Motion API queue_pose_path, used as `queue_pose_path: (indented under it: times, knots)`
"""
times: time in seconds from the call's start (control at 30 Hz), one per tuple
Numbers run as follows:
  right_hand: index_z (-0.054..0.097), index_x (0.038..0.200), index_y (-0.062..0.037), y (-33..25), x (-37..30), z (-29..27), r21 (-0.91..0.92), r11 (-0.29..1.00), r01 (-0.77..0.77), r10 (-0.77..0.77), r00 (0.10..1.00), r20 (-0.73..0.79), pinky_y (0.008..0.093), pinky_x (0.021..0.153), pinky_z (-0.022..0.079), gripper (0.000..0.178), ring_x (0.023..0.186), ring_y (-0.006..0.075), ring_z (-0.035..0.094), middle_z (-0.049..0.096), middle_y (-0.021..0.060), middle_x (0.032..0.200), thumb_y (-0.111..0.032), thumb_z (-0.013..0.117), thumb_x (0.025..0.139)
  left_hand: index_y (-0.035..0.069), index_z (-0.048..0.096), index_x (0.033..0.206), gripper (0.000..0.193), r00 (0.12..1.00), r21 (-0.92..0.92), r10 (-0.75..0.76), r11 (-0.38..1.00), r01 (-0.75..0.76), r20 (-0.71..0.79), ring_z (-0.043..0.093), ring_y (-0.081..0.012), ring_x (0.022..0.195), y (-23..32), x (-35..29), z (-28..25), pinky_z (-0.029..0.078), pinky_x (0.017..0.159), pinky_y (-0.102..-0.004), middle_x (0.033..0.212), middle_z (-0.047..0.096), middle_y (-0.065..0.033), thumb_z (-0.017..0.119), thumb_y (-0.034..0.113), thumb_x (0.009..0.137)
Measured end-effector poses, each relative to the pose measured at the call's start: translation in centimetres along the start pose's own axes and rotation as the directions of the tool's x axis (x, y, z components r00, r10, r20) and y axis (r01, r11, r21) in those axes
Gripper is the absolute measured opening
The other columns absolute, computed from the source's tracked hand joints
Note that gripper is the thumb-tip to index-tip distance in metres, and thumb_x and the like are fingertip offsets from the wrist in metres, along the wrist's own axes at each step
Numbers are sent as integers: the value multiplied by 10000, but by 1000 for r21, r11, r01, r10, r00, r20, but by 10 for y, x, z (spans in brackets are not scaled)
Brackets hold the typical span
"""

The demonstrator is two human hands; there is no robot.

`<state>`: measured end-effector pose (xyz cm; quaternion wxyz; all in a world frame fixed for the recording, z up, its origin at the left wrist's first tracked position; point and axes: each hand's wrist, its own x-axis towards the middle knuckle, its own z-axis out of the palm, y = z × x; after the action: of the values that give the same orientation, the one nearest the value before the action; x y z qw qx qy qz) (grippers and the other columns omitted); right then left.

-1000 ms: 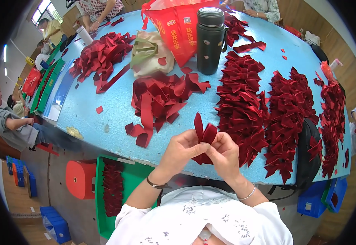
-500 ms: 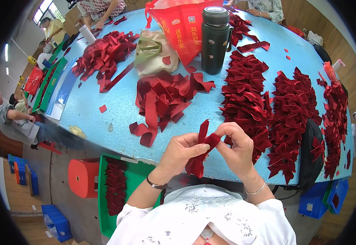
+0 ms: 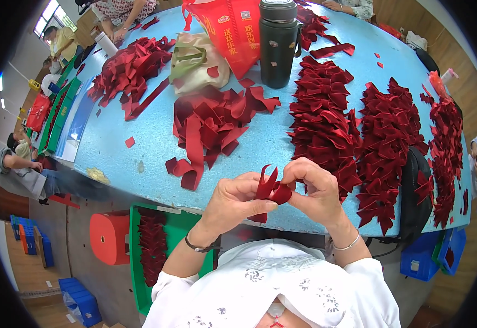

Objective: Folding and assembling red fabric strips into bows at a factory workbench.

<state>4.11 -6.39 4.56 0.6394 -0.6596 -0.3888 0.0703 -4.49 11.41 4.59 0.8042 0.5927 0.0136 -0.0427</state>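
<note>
Both hands are together over the near edge of the blue table (image 3: pixel 134 175), working one dark red velvet ribbon (image 3: pixel 266 185). My left hand (image 3: pixel 233 201) pinches it between thumb and fingers, with one end standing up and another showing below the thumb. My right hand (image 3: pixel 316 190) grips a folded loop of the same ribbon with thumb and forefinger. Beyond the hands lies a loose pile of cut red ribbons (image 3: pixel 211 123). Dense rows of finished red bows (image 3: pixel 323 109) stretch along the table to the right of it.
A dark green bottle (image 3: pixel 277 49), a red bag (image 3: pixel 224 33) and a cream bag (image 3: pixel 197 63) stand behind the pile. A black bag (image 3: pixel 413 191) lies among the bow rows. Below left are a green crate (image 3: pixel 136 240) with bows and a red stool (image 3: pixel 109 239). Co-workers sit around.
The ribbon, earlier crossed and hanging lower, is now curled into a loop between my fingers, with one end upright. The whole view has shifted slightly, moving the table's contents up and left.
</note>
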Motion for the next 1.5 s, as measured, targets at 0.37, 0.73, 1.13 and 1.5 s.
queue_pose_path:
  times: [0.37, 0.73, 1.13, 1.5]
  knots:
    - [603, 842, -8, -3, 2, -12, 199, 977, -79, 16, 954, 301, 271, 671, 472, 164, 739, 138, 577, 612, 55, 823, 5, 685, 701, 1, 663, 948, 169, 990, -125, -38, 991, 56, 139, 585, -87, 770, 3, 0, -13, 467, 702, -216, 920, 648, -39, 697, 80, 803]
    - [623, 846, 10, 5, -6, -8, 288, 948, -137, 47, 954, 297, 242, 650, 471, 94, 702, 119, 591, 640, 68, 789, 14, 639, 753, -16, 640, 880, 149, 992, -166, -69, 982, 85, 102, 596, -153, 778, -5, 1, -9, 484, 722, -293, 878, 645, -112, 684, 109, 811]
    - [610, 791, 50, 3, -15, -6, 331, 909, -252, 184, 957, 223, 241, 581, 460, 73, 656, 128, 580, 627, 95, 766, 54, 643, 726, -2, 619, 953, 133, 988, -206, -108, 970, 129, 107, 588, -88, 793, -6, 5, -6, 477, 748, -230, 891, 637, -38, 642, 78, 849]
    - [593, 741, -1, -4, -12, 0, -206, 949, 239, -245, 969, -8, 256, 536, 470, 185, 613, 161, 600, 617, 66, 691, 104, 615, 591, -21, 623, 844, 172, 979, -92, -146, 983, 160, 144, 547, -190, 853, 1, 1, -4, 427, 826, -338, 861, 605, -83, 693, 128, 795]
